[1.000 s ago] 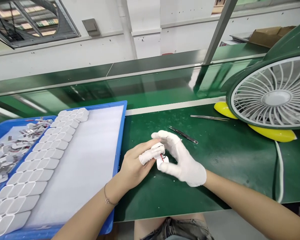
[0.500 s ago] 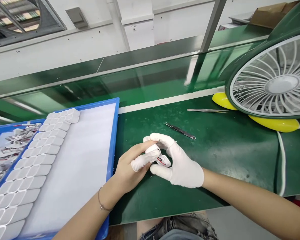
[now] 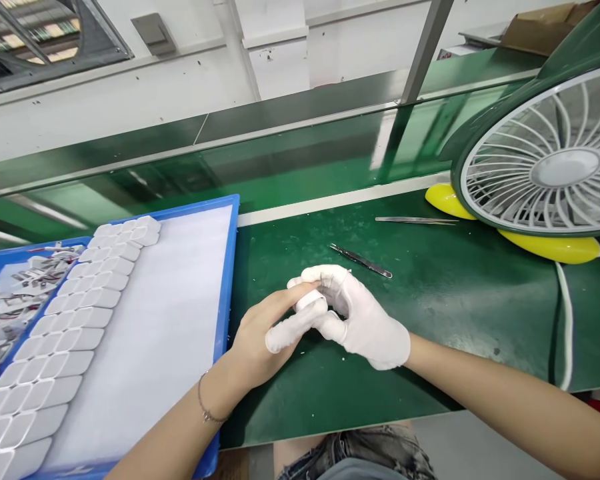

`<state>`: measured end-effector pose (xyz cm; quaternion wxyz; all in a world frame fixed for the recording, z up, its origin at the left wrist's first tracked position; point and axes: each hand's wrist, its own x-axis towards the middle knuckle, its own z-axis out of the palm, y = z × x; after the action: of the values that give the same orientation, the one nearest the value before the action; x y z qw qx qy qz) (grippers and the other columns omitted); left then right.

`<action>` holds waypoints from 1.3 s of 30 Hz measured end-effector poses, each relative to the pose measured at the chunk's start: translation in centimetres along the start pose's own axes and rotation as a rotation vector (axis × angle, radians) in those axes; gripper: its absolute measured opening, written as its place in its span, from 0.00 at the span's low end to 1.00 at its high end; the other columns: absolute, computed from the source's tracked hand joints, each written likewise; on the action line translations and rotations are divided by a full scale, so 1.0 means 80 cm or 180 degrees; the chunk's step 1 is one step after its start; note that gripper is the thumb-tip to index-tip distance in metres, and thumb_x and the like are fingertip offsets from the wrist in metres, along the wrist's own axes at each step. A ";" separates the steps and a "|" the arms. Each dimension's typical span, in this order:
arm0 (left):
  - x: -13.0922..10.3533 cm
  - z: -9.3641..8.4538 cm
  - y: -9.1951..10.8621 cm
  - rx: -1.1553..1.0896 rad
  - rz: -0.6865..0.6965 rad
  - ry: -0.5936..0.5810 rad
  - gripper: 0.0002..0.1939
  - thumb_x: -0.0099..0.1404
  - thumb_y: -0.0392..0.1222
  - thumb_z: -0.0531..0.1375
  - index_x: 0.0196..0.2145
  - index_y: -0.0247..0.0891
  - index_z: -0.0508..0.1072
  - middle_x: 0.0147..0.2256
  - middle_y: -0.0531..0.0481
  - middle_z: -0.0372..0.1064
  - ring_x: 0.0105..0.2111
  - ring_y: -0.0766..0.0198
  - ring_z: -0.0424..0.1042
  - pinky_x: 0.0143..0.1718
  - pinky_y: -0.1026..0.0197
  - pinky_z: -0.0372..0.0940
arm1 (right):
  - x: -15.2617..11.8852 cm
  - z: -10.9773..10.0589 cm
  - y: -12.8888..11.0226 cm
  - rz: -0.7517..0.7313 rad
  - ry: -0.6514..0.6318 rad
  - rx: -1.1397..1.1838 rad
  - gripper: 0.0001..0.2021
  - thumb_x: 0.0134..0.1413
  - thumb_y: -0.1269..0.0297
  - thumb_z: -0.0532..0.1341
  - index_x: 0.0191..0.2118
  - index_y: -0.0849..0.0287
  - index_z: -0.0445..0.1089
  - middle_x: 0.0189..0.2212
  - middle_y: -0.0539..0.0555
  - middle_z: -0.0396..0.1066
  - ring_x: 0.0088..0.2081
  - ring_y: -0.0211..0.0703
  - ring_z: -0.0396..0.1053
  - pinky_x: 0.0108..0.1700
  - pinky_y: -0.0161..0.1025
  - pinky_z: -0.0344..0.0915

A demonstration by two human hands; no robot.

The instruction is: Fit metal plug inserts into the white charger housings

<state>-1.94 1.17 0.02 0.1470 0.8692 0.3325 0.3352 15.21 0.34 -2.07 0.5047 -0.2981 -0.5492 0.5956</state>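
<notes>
My right hand (image 3: pixel 365 320), in a white glove, and my bare left hand (image 3: pixel 260 340), with white finger cots on its fingertips, meet over the green mat (image 3: pixel 430 333). Together they pinch a small white plastic part (image 3: pixel 310 301), mostly hidden between the fingers. Left of my hands lies a blue tray (image 3: pixel 227 267) lined with white foam, with several white rounded-square parts (image 3: pixel 75 333) laid in overlapping rows along its left side.
A second blue tray (image 3: pixel 10 300) of loose small parts sits at far left. Two metal tweezers (image 3: pixel 361 261) (image 3: pixel 415 220) lie on the mat beyond my hands. A green fan with yellow feet (image 3: pixel 545 173) stands at right, its white cable (image 3: pixel 563 327) running toward me. A conveyor runs behind.
My hands have closed tighter around the small part; its red wire, visible earlier, is now hidden. The view shifted slightly at first, then held.
</notes>
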 end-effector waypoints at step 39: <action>0.001 0.006 -0.006 -0.1304 -0.0613 0.0305 0.19 0.59 0.32 0.63 0.48 0.38 0.69 0.41 0.43 0.76 0.37 0.59 0.78 0.35 0.60 0.75 | 0.006 -0.021 -0.003 -0.0143 -0.0353 -0.0240 0.20 0.66 0.54 0.51 0.60 0.54 0.58 0.54 0.56 0.66 0.54 0.46 0.65 0.56 0.49 0.61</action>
<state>-1.79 1.54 -0.56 0.3358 0.7686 0.3455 0.4209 16.70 1.34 -2.13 0.4751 -0.2711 -0.6049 0.5786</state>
